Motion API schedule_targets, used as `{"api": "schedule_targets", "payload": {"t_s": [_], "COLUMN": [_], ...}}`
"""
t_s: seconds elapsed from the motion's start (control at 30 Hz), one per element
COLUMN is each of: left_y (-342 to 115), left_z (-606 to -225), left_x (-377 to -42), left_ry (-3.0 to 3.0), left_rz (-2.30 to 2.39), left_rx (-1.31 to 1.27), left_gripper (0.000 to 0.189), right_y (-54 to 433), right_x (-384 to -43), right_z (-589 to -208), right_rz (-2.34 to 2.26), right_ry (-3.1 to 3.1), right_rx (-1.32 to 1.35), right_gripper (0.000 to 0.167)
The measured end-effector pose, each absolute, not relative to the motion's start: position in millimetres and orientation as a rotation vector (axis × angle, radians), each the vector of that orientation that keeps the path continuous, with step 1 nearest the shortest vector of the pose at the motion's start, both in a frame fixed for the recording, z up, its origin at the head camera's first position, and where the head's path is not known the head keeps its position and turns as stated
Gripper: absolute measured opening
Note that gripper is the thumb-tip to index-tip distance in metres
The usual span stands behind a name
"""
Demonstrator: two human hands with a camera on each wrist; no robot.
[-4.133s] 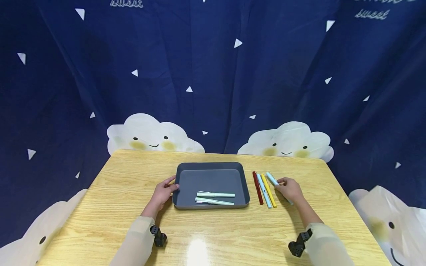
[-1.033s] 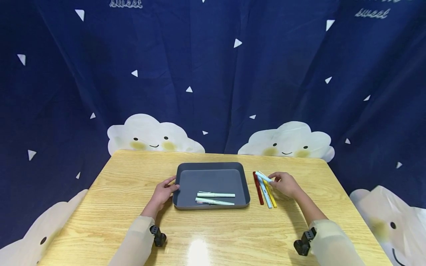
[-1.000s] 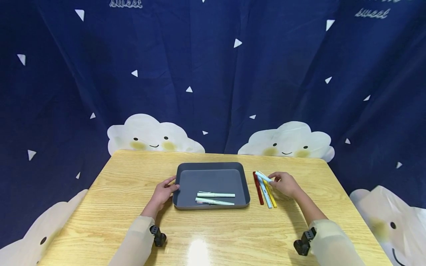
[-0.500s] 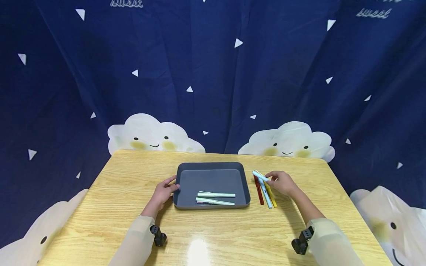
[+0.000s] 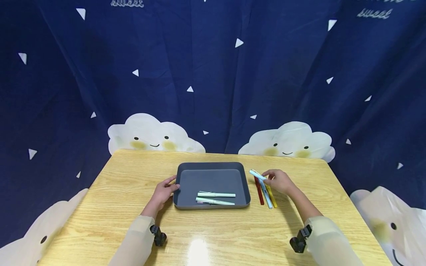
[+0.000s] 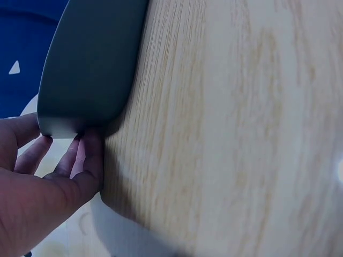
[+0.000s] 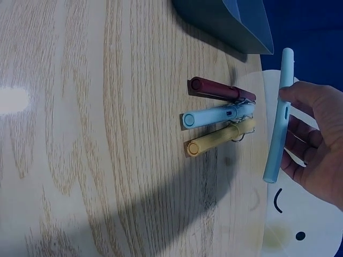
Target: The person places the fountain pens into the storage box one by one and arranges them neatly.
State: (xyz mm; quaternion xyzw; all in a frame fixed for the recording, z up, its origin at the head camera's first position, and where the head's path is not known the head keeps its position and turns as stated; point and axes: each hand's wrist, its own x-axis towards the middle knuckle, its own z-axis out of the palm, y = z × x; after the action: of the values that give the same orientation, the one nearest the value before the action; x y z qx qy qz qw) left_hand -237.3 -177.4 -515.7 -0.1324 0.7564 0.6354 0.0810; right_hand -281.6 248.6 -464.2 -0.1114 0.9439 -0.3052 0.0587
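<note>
My right hand [image 5: 280, 181] pinches a light blue pen [image 7: 277, 136] between thumb and fingers. That pen is held above the table, over the far ends of a red pen [image 5: 259, 193], another light blue pen [image 5: 267, 198] and a yellow pen [image 7: 220, 138], which lie side by side. My left hand [image 5: 162, 193] grips the left wall of a dark grey tray [image 5: 213, 207], thumb at the rim and fingers against the outside, as the left wrist view [image 6: 53, 176] shows. Two mint-green pens [image 5: 216, 194] lie in the tray near its front wall, clips to the left.
The light wooden table [image 5: 226, 236] carries the tray and pens. A dark blue curtain [image 5: 213, 74] with white clouds hangs behind it. Each wrist wears a small black camera [image 5: 159, 236].
My right hand has picked up the light blue pen from the right of the row and moved it left, over the other pens towards the tray. The left hand stays at the tray.
</note>
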Motion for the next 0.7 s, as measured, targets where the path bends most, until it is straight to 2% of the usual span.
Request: {"api": "schedule_targets", "payload": {"t_s": [0.7], "left_y": [-177], "left_z": [-515], "left_x": [-235], "left_ry": [2.26], "left_rz": [1.919], "left_rx": [-0.382], "left_gripper": [0.051], "right_y": [231], "right_x": [-287], "right_z": [-464], "right_rz": [-0.938], "right_ry": [2.826], "right_rx": [-0.385], "right_gripper": [0.026]}}
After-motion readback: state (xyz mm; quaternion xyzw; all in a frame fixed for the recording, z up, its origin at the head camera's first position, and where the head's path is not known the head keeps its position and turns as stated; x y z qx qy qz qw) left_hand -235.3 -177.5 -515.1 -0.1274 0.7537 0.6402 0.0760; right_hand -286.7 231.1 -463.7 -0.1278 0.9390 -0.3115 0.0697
